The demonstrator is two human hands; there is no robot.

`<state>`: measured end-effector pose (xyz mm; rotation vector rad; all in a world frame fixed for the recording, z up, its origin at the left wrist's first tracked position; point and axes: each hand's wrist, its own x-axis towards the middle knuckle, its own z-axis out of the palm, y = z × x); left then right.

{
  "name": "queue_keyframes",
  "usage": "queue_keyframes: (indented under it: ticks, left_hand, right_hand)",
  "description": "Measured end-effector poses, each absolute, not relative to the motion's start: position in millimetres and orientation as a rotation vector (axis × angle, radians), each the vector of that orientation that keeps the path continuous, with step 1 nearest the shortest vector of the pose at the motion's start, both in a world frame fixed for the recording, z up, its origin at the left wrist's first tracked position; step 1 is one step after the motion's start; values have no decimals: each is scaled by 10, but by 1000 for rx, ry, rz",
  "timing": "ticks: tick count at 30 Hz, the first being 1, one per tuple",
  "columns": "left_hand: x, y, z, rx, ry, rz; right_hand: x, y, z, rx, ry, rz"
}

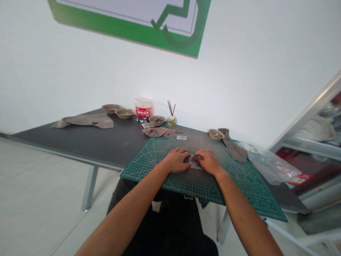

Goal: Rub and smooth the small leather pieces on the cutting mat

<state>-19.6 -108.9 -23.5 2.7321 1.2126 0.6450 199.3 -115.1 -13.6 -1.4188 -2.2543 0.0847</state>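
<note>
Whitish and thin-looking, a small patch (196, 165) lies on the green mat (149, 156), just right of center frame, btwn the person's two hands. L hand (176, 160) is at its left side, fingers bent w/ thumb set apart below; can't tell from here if they grip anything. R hand (209, 160) has thumb & forefinger drawn close over the patch's upper right; whether they're clamped on it or on some tiny bit, can't tell.

I'd guess it's v. light & soft, prob. quick to crease, maybe a bit slippery on the mat. Best held flat at opp. edges, fingertips only, middle left alone.

Containers: upper center, a brown bowl (157, 124) w/ small dark pcs in it, next to a red-labelled tub (143, 109), contents hidden. Right of center, another bowl (216, 138) w/ some small bits, too blurry to ID. Upper left, two more shallow bowls (125, 116) side by side; can't make out contents. A squat glass jar (172, 122) holds dark sticks.
</note>
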Motion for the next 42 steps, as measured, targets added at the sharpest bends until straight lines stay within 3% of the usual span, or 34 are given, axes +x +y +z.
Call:
queue_keyframes:
  ticks: [10,16,22,29,36,42]
  left_hand:
    - [-187,-1107,-213,2731,1224,626]
    - [-188,-1112,-206,2712,1246,607]
    - [-187,-1110,-207,2735,1212,628]
    - [-194,-1097,-211,2729,1220,623]
    - [-185,-1125,-180,2705,1236,604]
    - [-191,-1121,-191,2715,1236,610]
  right_hand:
    - [2071,-1284,-141,-1248,-2355,190]
    - [2010,-1160,-129,-1404,-2255,69]
    - [2018,-1260,-138,-1204,-2377,214]
    - [1971,-1152,-125,-1373,-2280,95]
    - [2025,-1294,-110,-1254,-2374,243]
    - [1942,-1185,-123,-1434,-2251,70]
